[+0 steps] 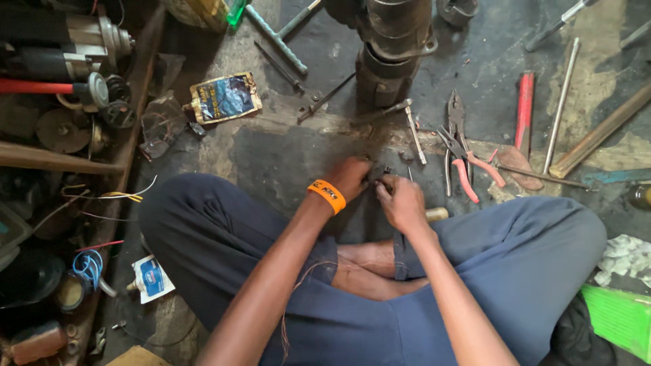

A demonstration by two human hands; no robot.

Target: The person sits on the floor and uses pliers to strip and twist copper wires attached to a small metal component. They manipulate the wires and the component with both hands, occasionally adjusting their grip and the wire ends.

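Observation:
I sit cross-legged on a dark, greasy floor in blue trousers. My left hand [351, 177], with an orange wristband [326, 196], and my right hand [401, 202] meet over a small dark metal part [380, 174] pinched between the fingers of both. The part is mostly hidden by my fingers, so its shape is unclear. A wooden handle end [436, 214] pokes out just right of my right hand.
Pliers with pink grips [468, 169], grey pliers [453, 129], a small hammer [413, 132], a red-handled tool [523, 112] and long metal rods [561, 102] lie ahead right. A dark cylindrical motor housing [386, 54] stands ahead. Motor parts and wires crowd the left; a green box [620, 318] sits right.

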